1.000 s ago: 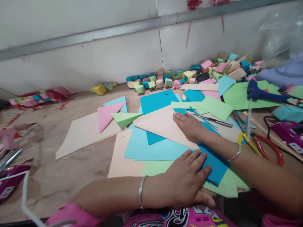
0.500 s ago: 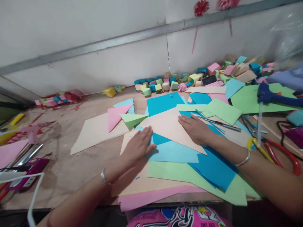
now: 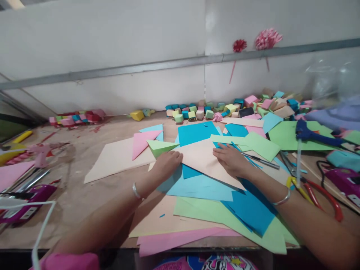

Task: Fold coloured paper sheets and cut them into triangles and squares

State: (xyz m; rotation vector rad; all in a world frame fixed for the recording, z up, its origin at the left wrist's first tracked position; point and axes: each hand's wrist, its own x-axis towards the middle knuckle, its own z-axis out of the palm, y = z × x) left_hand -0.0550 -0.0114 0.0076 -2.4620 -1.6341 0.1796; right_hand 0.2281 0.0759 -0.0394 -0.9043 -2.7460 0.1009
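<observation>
A peach paper sheet (image 3: 201, 157), narrowing to a point at the lower right, lies on a loose pile of coloured paper. At its left end is my left hand (image 3: 167, 165), fingers together and bent over the edge, thumb hidden. My right hand (image 3: 230, 159) rests flat on its right side with the fingers stretched out. Below the peach sheet show a light blue sheet (image 3: 202, 189) and a darker blue sheet (image 3: 253, 213). A folded green piece (image 3: 161, 148) touches the area just beyond my left hand. A metal craft knife or pen-like tool (image 3: 264, 161) lies right of my right hand.
Pliers with red and yellow handles (image 3: 323, 195) and a blue glue gun (image 3: 317, 135) lie to the right. A pink glue gun (image 3: 41, 153) is at the left. Small folded paper boxes (image 3: 192, 112) line the wall. A white cable (image 3: 42, 232) crosses the lower left.
The view has tilted upward. My left hand has shifted to the peach sheet's left end, its fingers now drawn together instead of lying flat. My right hand stays on the sheet.
</observation>
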